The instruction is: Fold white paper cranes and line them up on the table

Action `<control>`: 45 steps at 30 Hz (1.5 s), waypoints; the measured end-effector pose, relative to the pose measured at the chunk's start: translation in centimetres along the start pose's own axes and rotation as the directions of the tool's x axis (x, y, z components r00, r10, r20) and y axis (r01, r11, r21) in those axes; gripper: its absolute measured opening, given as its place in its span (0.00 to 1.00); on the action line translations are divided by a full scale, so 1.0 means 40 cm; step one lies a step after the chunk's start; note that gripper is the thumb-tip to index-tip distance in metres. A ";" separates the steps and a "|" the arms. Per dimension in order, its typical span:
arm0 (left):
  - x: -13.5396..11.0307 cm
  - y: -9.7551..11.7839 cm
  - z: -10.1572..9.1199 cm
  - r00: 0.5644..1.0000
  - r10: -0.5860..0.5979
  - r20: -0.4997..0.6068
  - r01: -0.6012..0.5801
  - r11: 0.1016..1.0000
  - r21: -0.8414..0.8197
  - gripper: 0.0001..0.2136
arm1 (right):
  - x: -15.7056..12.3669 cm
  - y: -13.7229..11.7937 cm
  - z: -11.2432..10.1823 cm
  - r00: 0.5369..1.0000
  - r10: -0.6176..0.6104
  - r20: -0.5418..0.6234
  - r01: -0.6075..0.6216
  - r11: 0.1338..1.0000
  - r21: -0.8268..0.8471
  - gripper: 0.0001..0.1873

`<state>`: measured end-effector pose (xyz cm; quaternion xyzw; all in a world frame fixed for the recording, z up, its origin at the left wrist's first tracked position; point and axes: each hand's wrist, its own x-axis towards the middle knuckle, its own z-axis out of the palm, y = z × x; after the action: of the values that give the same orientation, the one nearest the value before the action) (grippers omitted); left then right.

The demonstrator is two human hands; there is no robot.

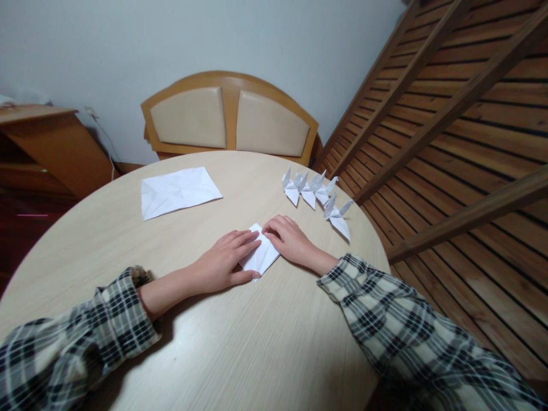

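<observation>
A small folded white paper point(262, 258) lies on the round table in front of me, its corners pointing away from and toward me. My left hand point(226, 260) rests flat over its left side, fingers stretched across it and the thumb near its lower corner. My right hand point(287, 238) is at the upper right edge, thumb and index finger pinched together on the paper. Part of the paper is hidden under both hands.
Several white origami cranes point(308, 191) stand at the table's right rear edge. A creased white paper sheet point(180, 191) lies at the left rear. Beyond the pale wooden table point(205, 348) are a padded headboard point(231, 117), a wooden cabinet point(55, 148) and a slatted wooden panel point(462, 137).
</observation>
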<state>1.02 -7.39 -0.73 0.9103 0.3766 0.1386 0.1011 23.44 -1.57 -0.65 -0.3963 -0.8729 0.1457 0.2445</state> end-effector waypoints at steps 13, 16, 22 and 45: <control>-0.001 0.008 -0.008 1.000 0.020 0.015 -0.021 0.997 0.075 0.33 | -0.008 -0.002 -0.003 1.000 -0.007 0.000 0.007 1.000 -0.017 0.07; -0.001 0.007 -0.007 1.000 0.021 0.012 -0.021 0.997 0.077 0.33 | -0.010 0.000 0.000 1.000 -0.014 0.006 0.014 0.999 -0.032 0.08; -0.001 0.009 -0.009 0.999 0.006 0.033 -0.009 0.996 0.093 0.34 | -0.009 0.003 0.001 1.000 0.005 0.011 -0.005 0.999 -0.037 0.11; -0.001 0.010 -0.008 1.000 0.004 0.024 -0.006 0.997 0.082 0.33 | -0.006 0.004 -0.008 1.000 0.006 0.020 -0.006 1.000 -0.015 0.09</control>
<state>1.14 -7.68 -0.33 0.9162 0.3785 0.1124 0.0679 23.85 -1.61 -0.53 -0.3991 -0.8752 0.1438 0.2324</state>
